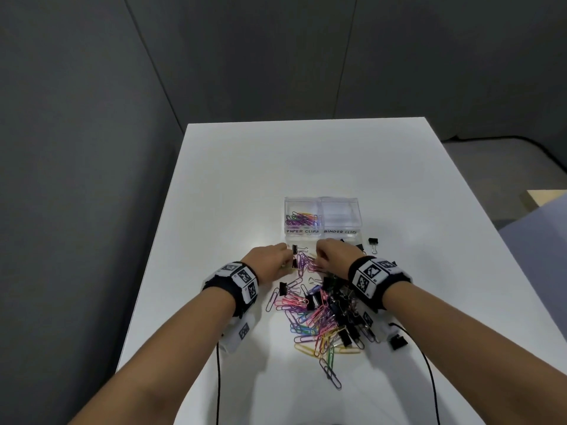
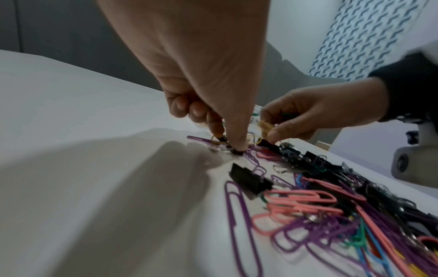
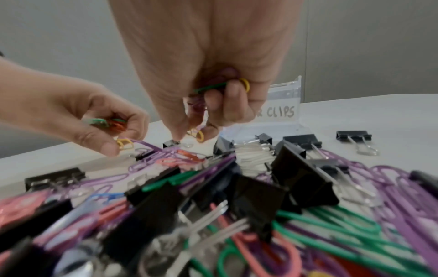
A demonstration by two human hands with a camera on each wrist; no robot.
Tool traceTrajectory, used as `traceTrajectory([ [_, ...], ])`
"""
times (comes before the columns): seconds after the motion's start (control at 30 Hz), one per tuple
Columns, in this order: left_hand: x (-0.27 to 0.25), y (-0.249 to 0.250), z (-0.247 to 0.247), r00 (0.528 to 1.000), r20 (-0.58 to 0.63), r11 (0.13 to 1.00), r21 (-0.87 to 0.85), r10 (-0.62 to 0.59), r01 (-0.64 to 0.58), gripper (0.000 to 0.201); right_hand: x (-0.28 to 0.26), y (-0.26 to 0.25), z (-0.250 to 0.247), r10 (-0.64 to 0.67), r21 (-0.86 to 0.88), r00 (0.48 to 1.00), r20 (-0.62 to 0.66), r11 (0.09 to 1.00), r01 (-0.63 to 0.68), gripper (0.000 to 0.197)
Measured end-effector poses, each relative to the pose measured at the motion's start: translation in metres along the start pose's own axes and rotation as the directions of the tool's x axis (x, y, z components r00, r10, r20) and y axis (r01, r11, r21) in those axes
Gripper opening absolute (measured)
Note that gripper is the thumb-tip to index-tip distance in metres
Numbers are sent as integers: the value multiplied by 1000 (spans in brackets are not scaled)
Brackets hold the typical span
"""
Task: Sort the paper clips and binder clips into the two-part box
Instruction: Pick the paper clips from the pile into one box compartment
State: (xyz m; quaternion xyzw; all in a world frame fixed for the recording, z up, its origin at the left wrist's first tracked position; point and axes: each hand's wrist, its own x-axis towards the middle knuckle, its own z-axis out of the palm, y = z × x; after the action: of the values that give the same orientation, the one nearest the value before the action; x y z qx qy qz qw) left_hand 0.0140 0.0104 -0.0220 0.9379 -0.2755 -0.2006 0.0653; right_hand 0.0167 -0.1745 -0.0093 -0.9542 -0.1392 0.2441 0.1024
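A clear two-part box (image 1: pixel 322 200) stands mid-table; its left part, labelled PAPER CLIPS, holds coloured paper clips (image 1: pixel 302 218), and the right part (image 1: pixel 340 213), labelled BINDER CLIPS, looks empty. A mixed pile of coloured paper clips and black binder clips (image 1: pixel 322 311) lies in front of it. My left hand (image 1: pixel 285 257) is at the pile's far end, keeping green and orange paper clips (image 3: pixel 106 122) in its curled fingers and pinching a yellow one (image 3: pixel 124 144). My right hand (image 1: pixel 319 256), close beside it, grips green, yellow and purple paper clips (image 3: pixel 222 87) and pinches another yellow clip (image 3: pixel 198 134).
A lone binder clip (image 1: pixel 373 242) lies right of the box, and another (image 1: pixel 397 342) sits by the right wrist cable (image 1: pixel 429 378). A second black cable (image 1: pixel 218 378) runs off the near edge. Grey partition walls stand behind and to the left of the white table (image 1: pixel 245 185).
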Motion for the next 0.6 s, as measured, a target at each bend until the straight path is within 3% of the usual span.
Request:
traceTrajectory([
  [0.13, -5, -11, -6, 995, -22, 990, -108, -92, 89, 17, 0, 4, -4, 36, 140, 997, -65, 990, -26, 4],
  [0.23, -3, -20, -10, 990, 13, 979, -147, -144, 144, 35, 1, 4, -7, 67, 161, 996, -54, 985, -57, 31],
  [0.4, 4, -27, -16, 965, 57, 938, -224, -257, 263, 32, 4, 1, -7, 108, 196, 994, -11, 975, -104, 27],
  [0.6, 10, -23, -15, 955, 127, 942, -174, -267, 287, 30, 7, -3, -5, 100, 29, 994, -54, 995, -98, 26],
])
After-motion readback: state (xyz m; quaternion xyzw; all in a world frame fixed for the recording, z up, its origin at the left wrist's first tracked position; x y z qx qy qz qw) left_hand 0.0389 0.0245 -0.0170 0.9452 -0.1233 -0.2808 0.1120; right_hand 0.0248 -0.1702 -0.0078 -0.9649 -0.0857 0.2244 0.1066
